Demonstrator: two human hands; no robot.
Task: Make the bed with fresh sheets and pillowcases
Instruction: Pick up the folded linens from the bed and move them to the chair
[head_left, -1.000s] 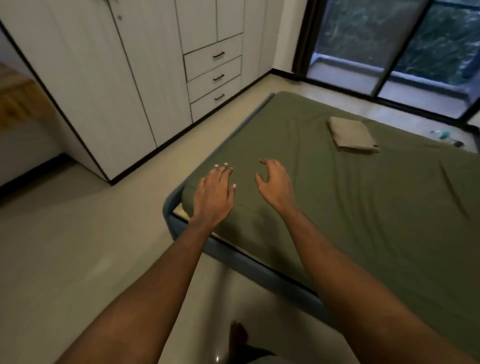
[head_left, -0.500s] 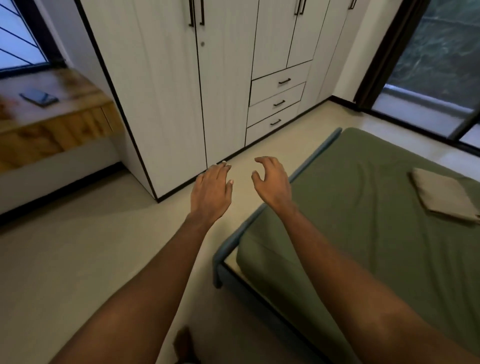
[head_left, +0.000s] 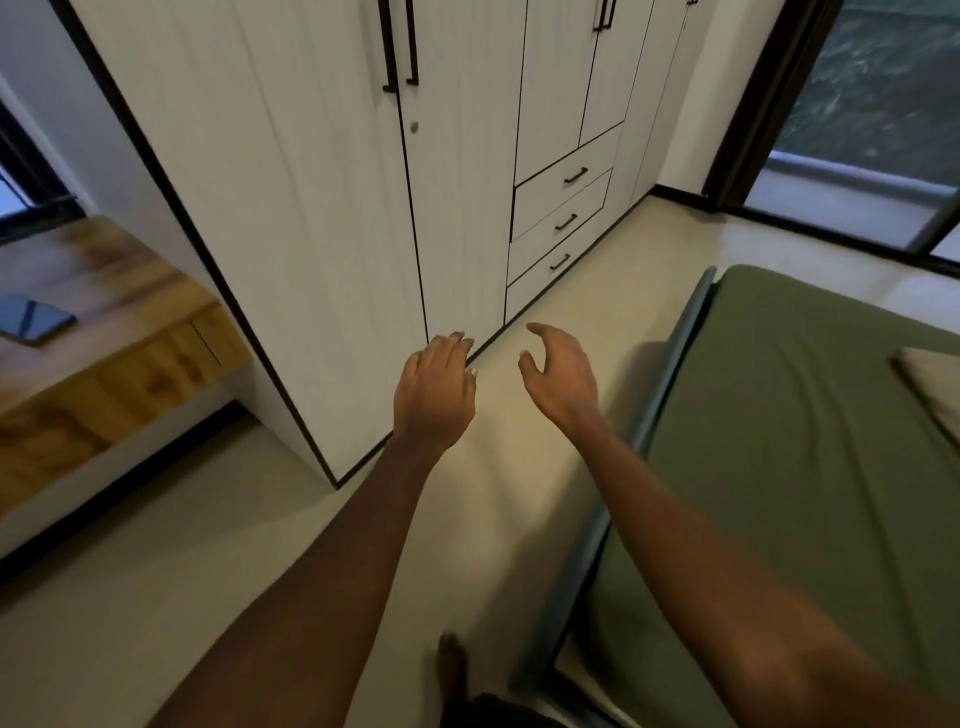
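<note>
A bed (head_left: 675, 395) with a blue-grey frame fills the right side, and an olive green sheet (head_left: 789, 441) is stretched over its mattress. A folded beige cloth (head_left: 930, 389) lies on the sheet at the right edge of view, partly cut off. My left hand (head_left: 434, 389) and my right hand (head_left: 561, 374) are both held out in the air over the floor, left of the bed. Both are empty, with loosely bent fingers, and touch nothing.
A white wardrobe (head_left: 322, 171) with black handles and three drawers (head_left: 563, 223) stands straight ahead. A wooden desk (head_left: 98, 343) with a dark phone (head_left: 34, 319) on it is at the left. Dark-framed glass doors (head_left: 857, 156) close the far right. My bare foot (head_left: 452, 670) is on the beige floor.
My view has swung left, away from the bed and toward the wardrobe. Both hands, which hovered over the bed's near corner, now hang over the floor, still empty.
</note>
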